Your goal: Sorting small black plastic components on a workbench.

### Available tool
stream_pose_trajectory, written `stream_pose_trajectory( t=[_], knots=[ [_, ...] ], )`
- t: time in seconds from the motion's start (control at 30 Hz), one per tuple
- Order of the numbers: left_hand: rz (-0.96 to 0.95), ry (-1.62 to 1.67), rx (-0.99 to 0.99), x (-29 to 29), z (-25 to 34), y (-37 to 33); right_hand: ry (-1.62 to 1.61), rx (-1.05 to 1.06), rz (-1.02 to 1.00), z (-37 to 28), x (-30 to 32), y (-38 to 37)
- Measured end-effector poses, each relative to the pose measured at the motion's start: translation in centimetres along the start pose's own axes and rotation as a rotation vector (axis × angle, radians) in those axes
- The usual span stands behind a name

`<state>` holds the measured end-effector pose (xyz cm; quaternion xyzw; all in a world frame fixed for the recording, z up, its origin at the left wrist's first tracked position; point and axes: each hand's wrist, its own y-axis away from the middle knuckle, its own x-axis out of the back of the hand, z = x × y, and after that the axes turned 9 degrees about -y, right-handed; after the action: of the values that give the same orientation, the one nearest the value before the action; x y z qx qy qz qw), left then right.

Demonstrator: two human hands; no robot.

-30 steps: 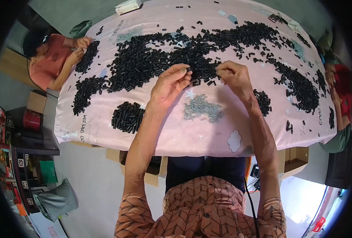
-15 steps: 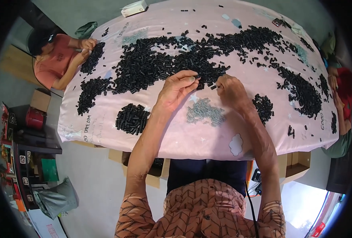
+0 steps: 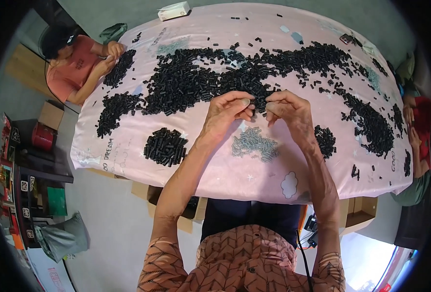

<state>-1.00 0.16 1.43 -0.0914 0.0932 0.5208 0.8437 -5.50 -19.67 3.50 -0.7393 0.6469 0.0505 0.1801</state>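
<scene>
My left hand (image 3: 227,111) is closed in a pinch, thumb against fingers, over the near edge of a large heap of small black cylindrical pieces (image 3: 176,85). Across a small gap, my right hand (image 3: 292,112) pinches too, fingertips pointing at the left. Whatever is between either hand's fingertips is too small to make out against the dark heap. Just below the hands lies a loose pile of small clear-grey pieces (image 3: 254,145). Beside my left forearm sits a round pile of black cylinders (image 3: 165,147), and a similar pile (image 3: 325,142) lies by my right forearm.
A pink patterned cloth (image 3: 225,182) covers the table. At the left, a co-worker (image 3: 77,68) handles pieces beside a black pile; another person in red (image 3: 422,121) sits at the right edge. A white box (image 3: 174,10) stands at the far edge. Open cardboard boxes (image 3: 359,214) are below the table.
My right hand, blurred before, is now steadier, with its fingers reaching toward the left hand. The left hand's fingers have curled further. The whole view has shifted slightly.
</scene>
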Motion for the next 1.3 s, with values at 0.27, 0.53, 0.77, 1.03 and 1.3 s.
stream_pose_trajectory(
  t=[0.27, 0.53, 0.77, 1.03, 1.3],
  knots=[
    [-0.014, -0.043, 0.001, -0.2, 0.4, 0.3, 0.024, 0.031, -0.03, 0.5, -0.3, 0.3],
    [-0.063, -0.026, 0.007, -0.3, 0.1, 0.3, 0.001, 0.098, -0.035, 1.1, -0.6, 0.5],
    [-0.08, -0.054, -0.016, -0.4, 0.2, 0.5, 0.013, 0.151, -0.082, 1.9, -0.2, 0.4],
    [-0.072, -0.088, -0.087, -0.9, 0.6, 0.7, 0.063, 0.203, -0.075, 1.7, -0.5, 0.6],
    [-0.04, -0.288, -0.36, -1.8, 1.0, 1.4, 0.078, 0.298, -0.075, 0.7, -1.3, 1.2]
  ],
)
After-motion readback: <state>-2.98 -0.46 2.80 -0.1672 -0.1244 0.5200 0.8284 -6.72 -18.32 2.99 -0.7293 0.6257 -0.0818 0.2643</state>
